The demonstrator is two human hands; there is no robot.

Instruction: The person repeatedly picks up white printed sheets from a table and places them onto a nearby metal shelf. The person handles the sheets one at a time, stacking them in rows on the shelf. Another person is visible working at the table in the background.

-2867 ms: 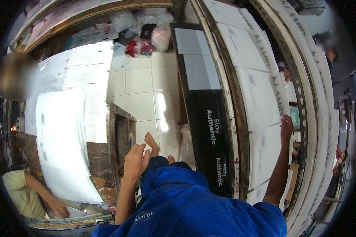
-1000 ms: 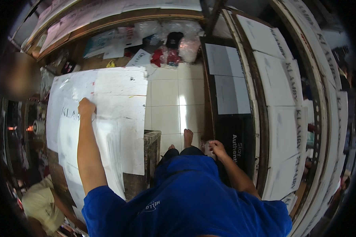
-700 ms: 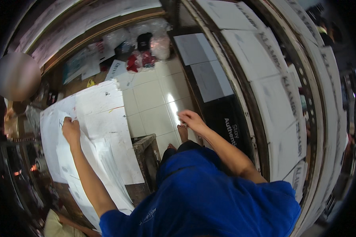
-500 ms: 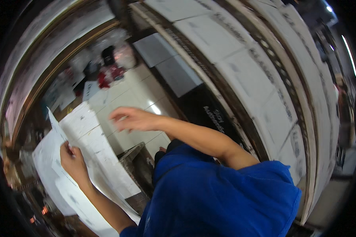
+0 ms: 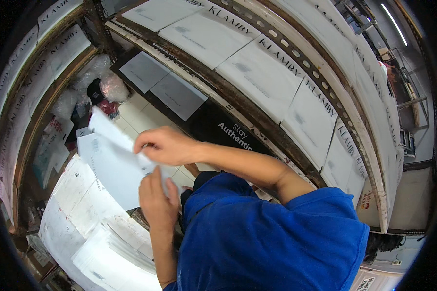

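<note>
A thin white printed sheet [image 5: 114, 167] is held up in front of me, slightly blurred and with its upper part folded over. My right hand [image 5: 167, 146] pinches the folded upper edge between thumb and curled fingers. At the sheet's near right edge is my left hand [image 5: 159, 201], its fingers and thumb around that edge. Below and to the left, a stack of similar white sheets [image 5: 114, 252] lies on a worn white work surface [image 5: 75, 186].
Racks of white printed flat packs [image 5: 257, 72] curve along the right, with more shelves [image 5: 31, 82] at the left. Clear plastic bags [image 5: 114, 87] lie at the far end. Under the right rack is a black panel with grey rectangles [image 5: 179, 94]. Tiled floor [image 5: 133, 109] shows between.
The sheet has gone up and right, off the work surface, baring the stack. My left hand moved right with it, and my right hand, free before, now grips its edge. My view has turned slightly.
</note>
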